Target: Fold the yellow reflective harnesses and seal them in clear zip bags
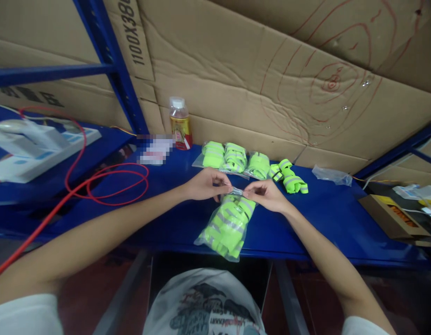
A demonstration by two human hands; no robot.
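Between the hands: the top edge of a clear bag of neon-yellow bands [226,225] is pinched from both sides, and the bag hangs down toward the near desk edge.
Left hand [205,184]: closed, fingertips pressed on the left end of the bag mouth.
Right hand [264,194]: closed, fingertips pressed on the right end of the bag mouth, just beside the left hand.
Bag position: its lower end is laid on the blue desk [327,218], reaching almost to the front edge, below both hands.
Beyond the hands: three filled bags [232,159] are lined up near the cardboard wall [257,79], and a loose folded band [289,177] is seen just beyond the right hand.
Right of the right hand: an empty clear bag [332,175] is set well apart; bare desk surface is left between.
Left of the left hand: a red cable loop [114,184] is laid on the desk, with open surface between it and the hand.
Far edge: a bottle [179,123] is stood against the cardboard, beyond the left hand.
Far right edge: a cardboard box [393,216] is seen past the desk end.
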